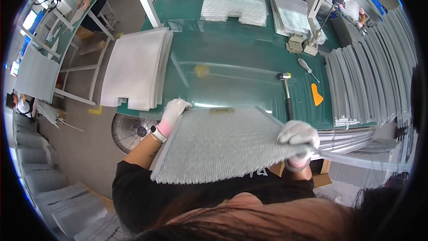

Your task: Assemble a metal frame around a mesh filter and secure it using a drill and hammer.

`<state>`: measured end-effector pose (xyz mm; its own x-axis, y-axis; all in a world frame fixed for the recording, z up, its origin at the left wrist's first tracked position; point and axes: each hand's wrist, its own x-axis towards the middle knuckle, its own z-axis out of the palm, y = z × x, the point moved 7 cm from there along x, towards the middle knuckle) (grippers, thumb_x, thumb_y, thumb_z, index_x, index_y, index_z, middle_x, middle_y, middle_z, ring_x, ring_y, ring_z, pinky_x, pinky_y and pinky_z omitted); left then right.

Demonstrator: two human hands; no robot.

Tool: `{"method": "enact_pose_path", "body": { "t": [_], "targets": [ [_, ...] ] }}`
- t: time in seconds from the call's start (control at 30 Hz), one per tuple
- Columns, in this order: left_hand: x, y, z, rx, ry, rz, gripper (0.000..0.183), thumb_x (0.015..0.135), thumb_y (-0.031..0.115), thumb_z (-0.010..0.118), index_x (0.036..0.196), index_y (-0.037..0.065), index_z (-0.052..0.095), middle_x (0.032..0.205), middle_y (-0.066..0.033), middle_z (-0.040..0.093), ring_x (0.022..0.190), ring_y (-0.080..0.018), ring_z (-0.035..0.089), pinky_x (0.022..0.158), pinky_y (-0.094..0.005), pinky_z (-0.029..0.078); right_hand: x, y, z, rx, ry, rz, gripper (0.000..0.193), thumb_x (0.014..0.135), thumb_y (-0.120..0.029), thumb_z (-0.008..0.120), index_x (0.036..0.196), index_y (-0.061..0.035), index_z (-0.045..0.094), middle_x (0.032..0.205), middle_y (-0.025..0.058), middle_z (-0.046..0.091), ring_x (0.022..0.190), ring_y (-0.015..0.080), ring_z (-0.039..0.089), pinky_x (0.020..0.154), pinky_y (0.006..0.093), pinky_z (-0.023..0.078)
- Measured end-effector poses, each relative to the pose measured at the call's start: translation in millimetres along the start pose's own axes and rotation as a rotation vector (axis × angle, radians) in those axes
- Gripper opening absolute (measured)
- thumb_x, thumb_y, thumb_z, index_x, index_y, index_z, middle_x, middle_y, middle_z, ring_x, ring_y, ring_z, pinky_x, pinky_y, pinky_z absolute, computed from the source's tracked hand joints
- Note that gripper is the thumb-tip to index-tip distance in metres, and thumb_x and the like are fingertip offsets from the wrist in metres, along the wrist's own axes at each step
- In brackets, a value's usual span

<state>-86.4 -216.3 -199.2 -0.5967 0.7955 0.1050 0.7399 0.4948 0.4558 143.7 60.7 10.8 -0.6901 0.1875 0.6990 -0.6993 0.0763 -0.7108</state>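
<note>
I hold a grey pleated mesh filter panel [223, 140] tilted in front of my body, at the table's near edge. Thin metal frame strips line its far and left edges, and its near edge shows bare mesh. My left hand [175, 111], in a white glove, grips the panel's far left corner. On the right, my gloved right hand [298, 135] is closed at the panel's right edge. From beside that hand a long pale metal strip [361, 160] runs out to the right; whether the fingers hold it too is hidden.
On the green table [223, 76] lie a mallet [286, 91], a screwdriver [307, 69] and an orange scraper [316, 94]. Mesh sheets [136, 67] are stacked at left, more [234, 2] at the back. Frame strips [370, 80] stand at right. A floor fan [138, 130] is below left.
</note>
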Motion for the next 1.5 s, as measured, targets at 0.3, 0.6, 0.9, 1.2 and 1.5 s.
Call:
{"method": "enact_pose_path", "body": {
  "t": [0.3, 0.6, 0.9, 1.2, 1.5],
  "targets": [
    [-9.3, 26.0, -22.3, -0.215, 0.319, -0.192, 0.035, 0.08, 0.02, 0.077, 0.107, 0.0, 0.068, 0.104, -0.0156, 0.07, 0.099, -0.033, 0.066, 0.087, -0.0393, 0.051, 65.7, 35.9, -14.6, -0.143, 0.232, 0.166, 0.021, 0.095, -0.018, 0.063, 0.082, -0.004, 0.053, 0.08, 0.0085, 0.063, 0.072, 0.0124, 0.055, 0.066, 0.0259, 0.045],
    [-3.7, 34.5, -50.5, -0.098, -0.048, 0.161, 0.025, 0.087, 0.011, 0.06, 0.11, 0.002, 0.066, 0.109, -0.0176, 0.067, 0.106, -0.0346, 0.062, 0.094, -0.0413, 0.049, 52.1, 30.5, -12.0, -0.13, 0.179, 0.12, 0.041, 0.092, -0.042, 0.067, 0.085, -0.0033, 0.055, 0.074, 0.0113, 0.063, 0.066, 0.0191, 0.061, 0.058, 0.031, 0.05],
    [56.3, 93.8, -60.0, -0.352, -0.658, 0.475, 0.045, 0.099, 0.022, 0.047, 0.139, 0.002, 0.049, 0.142, -0.0202, 0.049, 0.137, -0.0339, 0.042, 0.114, -0.0408, 0.032, -16.1, -19.4, 10.9, -0.056, 0.017, -0.086, 0.037, 0.088, -0.037, 0.07, 0.07, -0.0065, 0.059, 0.068, 0.0125, 0.068, 0.06, 0.0252, 0.067, 0.055, 0.0343, 0.052],
    [101.5, 145.3, 59.3, -0.362, -0.851, 0.617, 0.057, 0.104, 0.032, 0.035, 0.154, 0.007, 0.023, 0.161, -0.0152, 0.02, 0.15, -0.0305, 0.012, 0.122, -0.0433, 0.012, -39.2, -22.0, 15.0, -0.139, 0.118, -0.054, 0.041, 0.089, -0.04, 0.066, 0.066, -0.0084, 0.056, 0.068, 0.011, 0.068, 0.06, 0.0254, 0.067, 0.058, 0.0361, 0.051],
    [94.9, 140.6, 11.2, -0.34, -0.671, 0.403, 0.045, 0.097, 0.028, 0.048, 0.129, -0.002, 0.055, 0.127, -0.0207, 0.059, 0.12, -0.0335, 0.055, 0.105, -0.0407, 0.041, -24.4, -14.7, 8.9, -0.08, 0.062, -0.038, 0.046, 0.083, -0.05, 0.074, 0.075, -0.0065, 0.06, 0.07, 0.0117, 0.068, 0.063, 0.0265, 0.068, 0.058, 0.0348, 0.053]
  ]
}}
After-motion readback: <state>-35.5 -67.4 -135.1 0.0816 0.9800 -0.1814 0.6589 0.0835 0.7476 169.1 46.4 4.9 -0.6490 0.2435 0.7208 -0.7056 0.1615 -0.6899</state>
